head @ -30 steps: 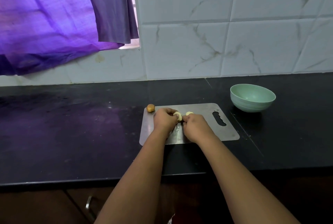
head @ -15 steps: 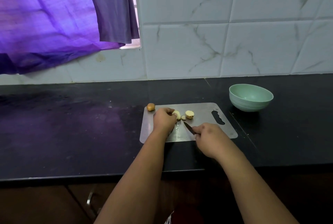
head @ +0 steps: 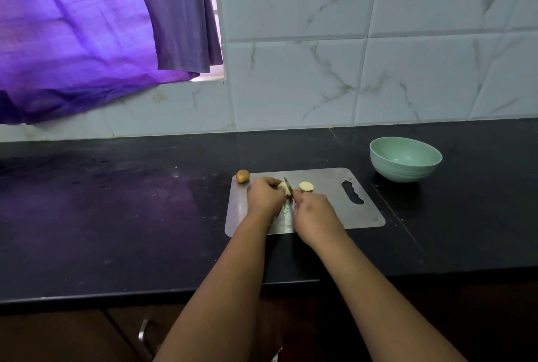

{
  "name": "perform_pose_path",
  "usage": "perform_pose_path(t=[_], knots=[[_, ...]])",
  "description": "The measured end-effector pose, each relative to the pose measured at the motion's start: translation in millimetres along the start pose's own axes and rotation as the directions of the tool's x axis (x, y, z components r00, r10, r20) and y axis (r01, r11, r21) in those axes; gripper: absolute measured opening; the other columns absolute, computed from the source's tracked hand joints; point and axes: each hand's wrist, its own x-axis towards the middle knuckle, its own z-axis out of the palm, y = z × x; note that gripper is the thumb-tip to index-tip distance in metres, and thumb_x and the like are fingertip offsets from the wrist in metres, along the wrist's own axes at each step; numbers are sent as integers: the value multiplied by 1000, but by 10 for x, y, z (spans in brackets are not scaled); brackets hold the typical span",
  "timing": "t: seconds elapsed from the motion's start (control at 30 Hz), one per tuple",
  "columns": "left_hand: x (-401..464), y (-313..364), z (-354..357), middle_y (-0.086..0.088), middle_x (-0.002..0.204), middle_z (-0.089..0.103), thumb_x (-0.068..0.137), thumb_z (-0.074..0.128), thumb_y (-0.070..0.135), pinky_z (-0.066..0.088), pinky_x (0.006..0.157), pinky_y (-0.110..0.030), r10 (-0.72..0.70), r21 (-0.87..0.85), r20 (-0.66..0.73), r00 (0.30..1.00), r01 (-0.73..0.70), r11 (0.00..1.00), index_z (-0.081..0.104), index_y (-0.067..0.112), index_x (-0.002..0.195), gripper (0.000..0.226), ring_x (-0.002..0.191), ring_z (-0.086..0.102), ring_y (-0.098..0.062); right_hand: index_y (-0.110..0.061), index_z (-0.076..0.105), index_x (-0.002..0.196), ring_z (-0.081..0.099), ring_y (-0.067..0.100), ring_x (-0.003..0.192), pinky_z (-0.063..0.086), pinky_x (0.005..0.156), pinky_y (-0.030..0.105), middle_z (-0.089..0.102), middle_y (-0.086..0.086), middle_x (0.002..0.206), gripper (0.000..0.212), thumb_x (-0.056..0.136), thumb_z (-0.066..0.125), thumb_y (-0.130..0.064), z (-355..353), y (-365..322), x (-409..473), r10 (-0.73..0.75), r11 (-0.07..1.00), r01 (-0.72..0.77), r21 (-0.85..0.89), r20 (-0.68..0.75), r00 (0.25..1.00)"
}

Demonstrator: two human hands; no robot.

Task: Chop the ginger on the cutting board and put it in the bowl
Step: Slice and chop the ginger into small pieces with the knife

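Two hands at work on the metal cutting board (head: 334,204), which lies flat on the dark counter (head: 116,216). Left hand (head: 265,195) curled, fingertips pinching a pale ginger piece (head: 283,187) down against the board near its far-left part. Right hand (head: 313,213) closed around a knife handle, hidden inside the fist; dark blade of the knife (head: 288,185) stands on or just against the pinched piece, immediately right of the left fingertips. Whether the edge has entered the flesh cannot be told

One cut ginger slice (head: 306,186) rests loose on the board just right of the blade, pale face up. A brown rounded chunk (head: 242,176) sits at the board's far-left corner, apparently half on the counter; probably unpeeled ginger, not certain

Green bowl (head: 405,158) stands on the counter beyond the board's far-right corner, well apart from the hands, appears to hold nothing yet

Handling judgement: ginger is light, firm and fibrous, so the blade likely needs steady downward pressure. The cut faces are probably damp and liable to skid on smooth metal. The held piece is small, so the grip is best kept on its left end with fingertips tucked back from the blade. Slices are sturdy enough to pinch or sweep off the board toward the bowl

Risk noted: blade close to fingers
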Motion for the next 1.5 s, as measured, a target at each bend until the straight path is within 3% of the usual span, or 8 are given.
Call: perform_pose_path(t=[0.17,0.27,0.47,0.63,0.77,1.0,1.37,1.5], knots=[[24,-14,10,-5,93,71,88,59,7,43,60,-12,-5,4,1,1000,5,1000,70,9,109,24,78,60,-9,-10,59,111,51,23,81,38,64,29,49,7,90,29,96,34,-12,5,-131,126,65,992,-59,-107,57,996],[36,-32,14,-4,94,69,89,60,9,39,52,-10,-11,-10,-5,1000,11,1000,69,9,112,24,70,56,-4,-7,57,114,56,27,90,38,66,30,53,12,98,28,97,34,-9,-11,-193,137,62,983,-44,-177,95,994],[8,-29,6,-6,93,72,89,59,8,50,69,-18,-49,-56,-4,999,48,997,68,10,112,25,88,69,-16,-12,59,103,54,25,78,41,63,28,57,9,98,22,91,41,-9,-82,-20,-72,93,991,-79,-112,123,988],[-30,-6,-14,-1,82,69,91,58,11,47,52,-15,-62,-82,2,998,62,995,67,12,115,25,78,69,-15,-16,58,100,52,22,75,40,59,27,52,6,95,21,88,44,-5,-270,38,-312,128,974,-87,-208,193,973],[-35,-10,-23,1,78,68,92,58,10,59,68,-33,-71,-96,21,997,73,993,66,11,117,26,83,71,-22,-20,63,107,56,20,71,44,54,26,56,4,87,27,92,43,-10,-292,71,-231,28,994,-23,-110,37,999],[-42,4,-31,0,78,67,91,58,8,52,56,-21,-62,-89,12,998,62,994,66,11,117,27,83,70,-21,-26,49,136,54,23,79,43,65,27,59,9,96,42,98,34,-18,55,95,-57,-34,999,35,10,-18,999],[28,-19,-16,-2,77,65,90,58,7,48,53,-18,-53,-72,21,998,54,996,70,12,102,18,77,66,-19,-19,58,120,47,24,75,33,56,25,47,4,84,34,96,35,-15,100,19,181,-9,999,11,-49,51,999],[13,-7,-29,-5,83,68,90,59,9,44,45,-13,-54,-76,11,998,55,996,69,13,105,19,76,66,-15,-12,59,114,48,23,79,37,62,27,55,9,98,30,93,39,-9,54,-99,256,75,991,-59,-123,132,988]])
